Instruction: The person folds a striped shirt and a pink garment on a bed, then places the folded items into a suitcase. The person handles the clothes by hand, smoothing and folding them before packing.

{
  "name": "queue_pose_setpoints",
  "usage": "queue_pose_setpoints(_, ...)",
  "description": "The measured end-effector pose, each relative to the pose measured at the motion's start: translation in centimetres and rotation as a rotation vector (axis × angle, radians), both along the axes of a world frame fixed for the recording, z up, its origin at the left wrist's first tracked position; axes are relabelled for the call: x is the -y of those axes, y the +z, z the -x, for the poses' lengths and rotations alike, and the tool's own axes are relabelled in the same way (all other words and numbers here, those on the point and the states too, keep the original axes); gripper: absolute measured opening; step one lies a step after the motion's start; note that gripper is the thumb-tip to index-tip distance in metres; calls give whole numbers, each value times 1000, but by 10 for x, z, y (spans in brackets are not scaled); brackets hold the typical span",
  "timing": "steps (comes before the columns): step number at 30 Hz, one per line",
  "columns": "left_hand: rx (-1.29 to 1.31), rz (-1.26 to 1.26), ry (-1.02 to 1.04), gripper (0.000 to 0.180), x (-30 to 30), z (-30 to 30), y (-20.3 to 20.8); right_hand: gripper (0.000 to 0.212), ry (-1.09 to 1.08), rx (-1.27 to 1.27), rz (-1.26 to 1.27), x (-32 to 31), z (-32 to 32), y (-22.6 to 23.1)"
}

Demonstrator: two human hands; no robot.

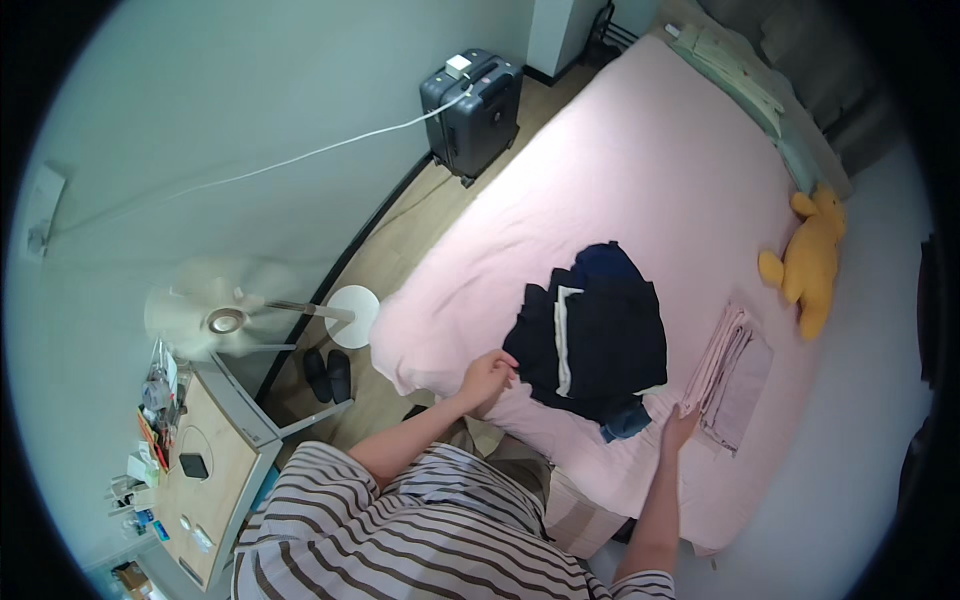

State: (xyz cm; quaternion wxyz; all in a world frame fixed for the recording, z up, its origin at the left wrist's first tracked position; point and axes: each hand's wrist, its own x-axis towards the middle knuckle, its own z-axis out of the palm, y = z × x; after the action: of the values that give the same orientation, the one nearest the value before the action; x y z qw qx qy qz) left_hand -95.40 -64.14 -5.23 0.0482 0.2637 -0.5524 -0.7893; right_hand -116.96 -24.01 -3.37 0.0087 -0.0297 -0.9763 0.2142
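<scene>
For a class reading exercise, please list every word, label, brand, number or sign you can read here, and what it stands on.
No text can be read anywhere.
Small items on the desk: any print is too small and blurred.
Dark suitcase: any marking is too small to read.
Dark clothes and folded pink fabric: no lettering shows.

left hand [487, 380]: fingers right at the left edge of the dark clothes pile [620, 335], can't really tell if it's gripping
right hand [682, 426]: touching the near end of some folded pink fabric [718, 365], just right of the pile
dark clothes pile: mostly black, one white strip showing, bluish bit poking out nearest the person
bed [580, 200]: pink sheet, yellow plush toy [812, 265] over by the right side
left side: dark suitcase [473, 125], white fan [226, 320] with blurry blades, black slippers [339, 375]
</scene>
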Motion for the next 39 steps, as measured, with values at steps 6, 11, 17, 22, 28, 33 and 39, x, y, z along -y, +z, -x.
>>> queue_pose_setpoints(6,268,-21,278,22,72,-43,2,67,424,-154,272,185,-120,30)
queue_pose_setpoints(11,168,34,210,28,88,-22,26,55,761,34,246,247,-151,44)
queue_pose_setpoints(17,151,155,42,33,125,-17,54,43,441,381,-199,297,-102,41)
queue_pose_setpoints(22,287,-89,256,33,153,-27,36,59,557,545,-316,382,-69,37)
queue_pose_setpoints(28,272,-23,64,27,139,-59,16,93,638,676,-637,432,-76,20)
queue_pose_setpoints(33,148,92,-188,25,149,-71,67,72,628,700,-898,450,-70,-24)
queue_pose_setpoints(39,66,305,-455,23,178,-92,148,60,741,947,-994,487,-65,0)
